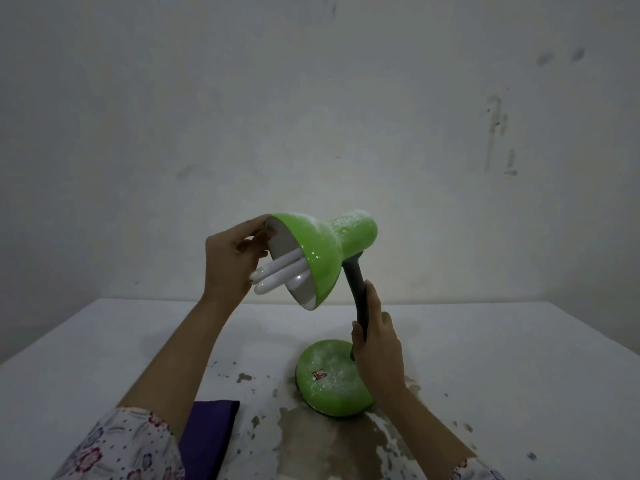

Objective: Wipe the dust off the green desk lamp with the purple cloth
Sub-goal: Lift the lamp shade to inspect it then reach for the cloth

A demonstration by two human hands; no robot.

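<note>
The green desk lamp (322,251) stands on the white table (502,358), its shade tilted toward the left with a white bulb sticking out. White dust lies on the top of the shade and on its round green base (329,379). My left hand (228,261) pinches the shade's upper rim, thumb inside. My right hand (375,344) grips the dark grey neck just above the base. The purple cloth (207,438) lies folded on the table near its front edge, partly hidden under my left forearm, and neither hand touches it.
The table top has worn brown patches and dark specks in front of the lamp base. A plain, marked wall stands right behind the table's far edge.
</note>
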